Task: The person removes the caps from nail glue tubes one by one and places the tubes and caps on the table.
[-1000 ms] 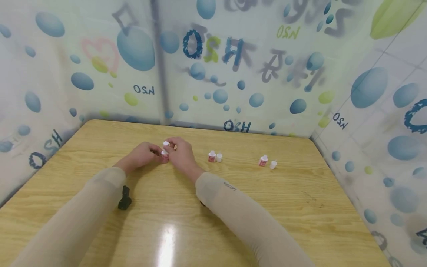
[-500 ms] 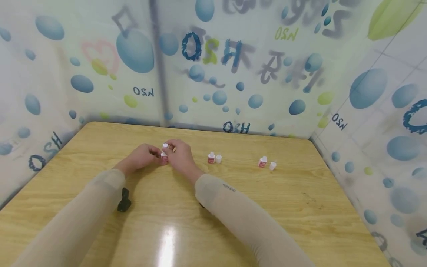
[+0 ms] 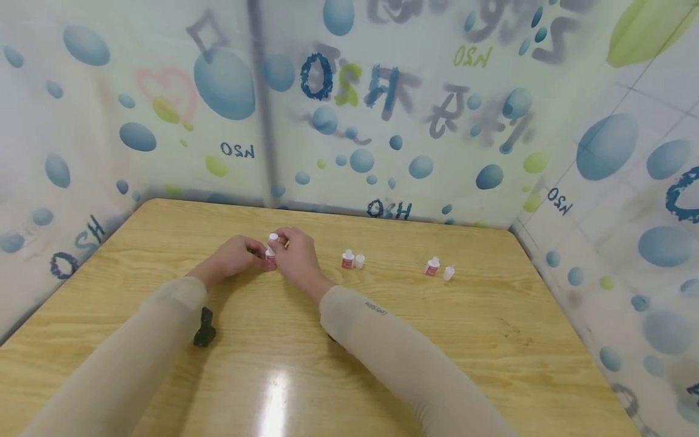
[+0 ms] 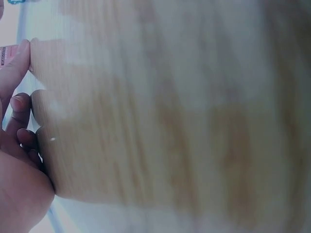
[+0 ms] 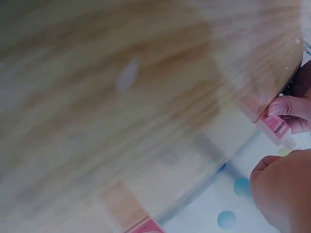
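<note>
In the head view a small white bottle with a pink-red label (image 3: 270, 259) stands upright on the wooden table at left of centre. My left hand (image 3: 236, 254) holds its body low down from the left, thumb and fingertips at the label. From the other side my right hand (image 3: 298, 254) pinches the white cap (image 3: 273, 237) at the bottle's top. The right wrist view shows the left thumb on the bottle (image 5: 275, 128), with the right hand (image 5: 284, 189) by its white top. At the left wrist view's edge, a fingertip touches the pink label (image 4: 6, 56).
Right of my hands stands a similar uncapped bottle (image 3: 347, 260) with a white cap (image 3: 360, 261) beside it. Farther right are another such bottle (image 3: 432, 267) and its cap (image 3: 449, 273). A small black object (image 3: 205, 328) appears by the left sleeve. Printed sheeting (image 3: 338, 182) backs the table.
</note>
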The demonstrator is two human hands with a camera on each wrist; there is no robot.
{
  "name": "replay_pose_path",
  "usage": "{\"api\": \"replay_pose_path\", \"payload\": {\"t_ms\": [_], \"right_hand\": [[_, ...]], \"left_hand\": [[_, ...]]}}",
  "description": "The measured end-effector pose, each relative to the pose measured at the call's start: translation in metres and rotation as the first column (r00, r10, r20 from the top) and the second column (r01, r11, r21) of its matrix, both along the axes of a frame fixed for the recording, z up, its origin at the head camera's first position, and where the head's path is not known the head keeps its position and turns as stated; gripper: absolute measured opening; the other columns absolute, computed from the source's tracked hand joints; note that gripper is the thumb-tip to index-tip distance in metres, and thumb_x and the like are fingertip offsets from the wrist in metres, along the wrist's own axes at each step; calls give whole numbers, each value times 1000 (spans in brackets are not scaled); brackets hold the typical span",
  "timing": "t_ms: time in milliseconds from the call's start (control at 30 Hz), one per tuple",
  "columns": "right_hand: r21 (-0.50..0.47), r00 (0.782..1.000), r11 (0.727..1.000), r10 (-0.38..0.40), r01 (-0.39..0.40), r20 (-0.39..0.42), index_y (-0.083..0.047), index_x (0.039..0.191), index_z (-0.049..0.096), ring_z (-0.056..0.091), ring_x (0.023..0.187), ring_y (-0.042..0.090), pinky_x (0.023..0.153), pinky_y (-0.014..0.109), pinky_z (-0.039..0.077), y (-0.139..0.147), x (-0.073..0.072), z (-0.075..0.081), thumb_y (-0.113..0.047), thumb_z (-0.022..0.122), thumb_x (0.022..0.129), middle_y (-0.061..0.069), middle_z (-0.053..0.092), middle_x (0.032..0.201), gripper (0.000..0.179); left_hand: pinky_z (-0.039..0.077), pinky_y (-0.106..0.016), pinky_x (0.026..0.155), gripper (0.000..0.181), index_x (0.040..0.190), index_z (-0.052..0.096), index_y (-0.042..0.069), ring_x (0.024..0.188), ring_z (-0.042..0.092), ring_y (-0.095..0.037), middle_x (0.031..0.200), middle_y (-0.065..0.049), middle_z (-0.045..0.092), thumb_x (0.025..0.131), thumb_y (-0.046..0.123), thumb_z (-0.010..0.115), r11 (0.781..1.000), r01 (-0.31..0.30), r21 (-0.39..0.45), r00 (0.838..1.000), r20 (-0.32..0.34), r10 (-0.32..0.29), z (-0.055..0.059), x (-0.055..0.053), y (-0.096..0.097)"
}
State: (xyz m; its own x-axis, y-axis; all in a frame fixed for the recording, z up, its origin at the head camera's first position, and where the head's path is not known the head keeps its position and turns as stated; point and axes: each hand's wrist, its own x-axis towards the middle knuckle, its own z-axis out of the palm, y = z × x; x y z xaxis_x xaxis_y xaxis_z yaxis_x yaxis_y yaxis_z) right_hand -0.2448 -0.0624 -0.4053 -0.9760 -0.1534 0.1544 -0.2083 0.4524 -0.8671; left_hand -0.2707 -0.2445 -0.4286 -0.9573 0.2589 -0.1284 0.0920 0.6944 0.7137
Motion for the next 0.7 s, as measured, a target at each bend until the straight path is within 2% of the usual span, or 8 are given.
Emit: {"api": "replay_pose_path", "payload": {"t_ms": [133, 433, 700], "right_hand": [[-8, 1000, 1000, -7, 7, 8, -8, 117, 76, 49, 72, 8, 60, 20, 40, 1, 2, 0, -20, 69, 105, -3, 58, 88, 18], [-35, 999, 999, -29, 28, -33, -6, 115, 75, 49, 74, 6, 61, 19, 40, 1, 3, 1, -17, 70, 104, -3, 58, 88, 16], [-50, 997, 997, -61, 58, -48, -5, 121, 75, 52, 80, 8, 63, 18, 42, 2, 4, 1, -16, 69, 104, 1, 63, 94, 21]], "left_hand": [[45, -35, 94, 23, 105, 81, 10, 102, 61, -19, 110, -4, 79, 93, 29, 82, 1000, 1, -6, 1000, -2, -1, 0, 2, 1], [45, -33, 91, 22, 103, 81, 8, 97, 60, -18, 105, -3, 79, 91, 27, 83, 1000, 11, -5, 1000, -17, -11, 1, 2, 2], [44, -33, 92, 25, 104, 81, 7, 98, 59, -18, 102, -2, 78, 91, 28, 84, 1000, 9, 10, 1000, -2, -9, 0, 2, 2]]}}
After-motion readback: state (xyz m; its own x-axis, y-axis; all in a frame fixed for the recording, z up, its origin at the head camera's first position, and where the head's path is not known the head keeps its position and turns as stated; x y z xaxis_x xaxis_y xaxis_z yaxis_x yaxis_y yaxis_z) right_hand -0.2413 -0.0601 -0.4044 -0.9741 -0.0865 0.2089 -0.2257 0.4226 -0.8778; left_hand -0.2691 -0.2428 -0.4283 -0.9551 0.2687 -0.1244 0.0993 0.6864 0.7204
